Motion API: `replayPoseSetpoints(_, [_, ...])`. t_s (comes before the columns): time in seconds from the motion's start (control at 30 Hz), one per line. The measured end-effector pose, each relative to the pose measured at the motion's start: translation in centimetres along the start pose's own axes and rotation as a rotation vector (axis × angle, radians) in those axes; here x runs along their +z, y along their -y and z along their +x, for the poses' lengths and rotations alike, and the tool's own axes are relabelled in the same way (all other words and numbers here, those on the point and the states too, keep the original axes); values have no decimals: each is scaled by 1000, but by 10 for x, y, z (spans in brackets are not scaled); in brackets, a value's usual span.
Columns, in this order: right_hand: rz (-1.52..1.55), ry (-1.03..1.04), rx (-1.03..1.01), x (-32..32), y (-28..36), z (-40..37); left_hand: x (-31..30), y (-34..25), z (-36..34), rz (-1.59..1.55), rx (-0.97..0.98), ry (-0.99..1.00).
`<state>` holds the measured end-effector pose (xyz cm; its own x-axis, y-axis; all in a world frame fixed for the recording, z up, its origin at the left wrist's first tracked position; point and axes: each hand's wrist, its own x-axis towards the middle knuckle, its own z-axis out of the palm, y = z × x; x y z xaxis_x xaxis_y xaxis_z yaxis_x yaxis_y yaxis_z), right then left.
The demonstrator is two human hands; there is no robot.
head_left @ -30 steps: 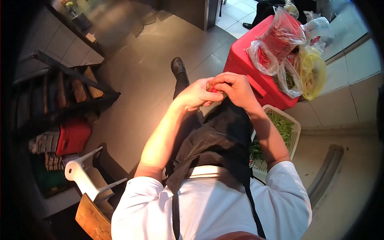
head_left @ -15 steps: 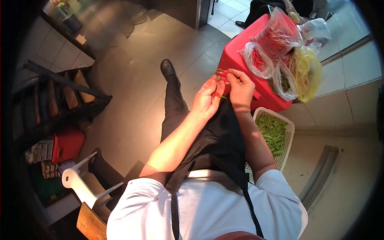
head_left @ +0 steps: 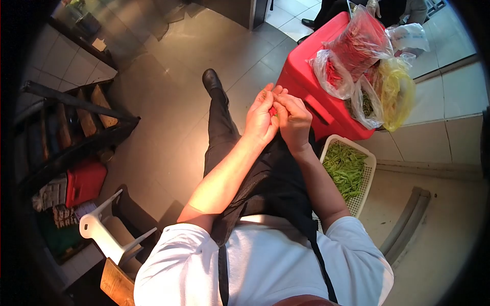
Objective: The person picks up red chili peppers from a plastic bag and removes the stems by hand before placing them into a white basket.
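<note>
My left hand (head_left: 262,120) and my right hand (head_left: 292,120) are pressed together above my lap, over a black apron (head_left: 278,186). Between them they pinch small red chili peppers (head_left: 273,110), mostly hidden by the fingers. Just to the right stands a red plastic box (head_left: 311,84) carrying clear bags of red chilies (head_left: 357,43) and a yellow bag (head_left: 395,92). Below it, a white basket (head_left: 370,163) holds green stems (head_left: 344,166).
My left leg stretches out over the tiled floor, ending in a black shoe (head_left: 211,81). A dark rack (head_left: 76,127) with a red container (head_left: 84,181) stands at left. A white plastic stool (head_left: 104,229) is at lower left. Another person's legs (head_left: 332,10) show at the top.
My hands were apart half a second ago with chilies showing between the fingers; now they have closed together over the chilies and shifted slightly down and left.
</note>
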<state>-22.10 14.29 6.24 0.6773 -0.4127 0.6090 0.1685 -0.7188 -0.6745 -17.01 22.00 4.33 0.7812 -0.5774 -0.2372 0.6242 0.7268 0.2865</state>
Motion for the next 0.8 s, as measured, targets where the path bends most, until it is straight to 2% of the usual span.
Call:
replayPoseSetpoints(0.07, [-74, -8, -88, 3, -4, -1, -1, -4, 2, 28, -12, -18])
replayPoseSetpoints(0.17, [-67, -47, -23, -10, 9, -4, -5, -11, 7, -51, 26, 35])
replayPoseSetpoints(0.27, [80, 194, 169, -21, 29, -11, 4, -19, 6, -31, 79, 31])
replayPoseSetpoints(0.3, [88, 198, 185, -21, 32, -10, 6, -21, 6, -36, 92, 52])
replayPoseSetpoints(0.4, [15, 101, 49, -14, 21, -9, 8, -20, 5, -30, 94, 113])
replayPoseSetpoints(0.5, [-79, 90, 3, -13, 22, -2, 12, -18, 0, -40, 87, 127])
replayPoseSetpoints(0.6, [-59, 79, 2, -12, 22, 0, 13, -20, 1, -26, 95, 125])
replayPoseSetpoints(0.7, [43, 202, 167, -20, 37, 0, 16, -23, 0, -14, 111, 104])
replayPoseSetpoints(0.8, [-1, 200, 140, -17, 34, 1, 14, -22, 1, -6, 130, 120])
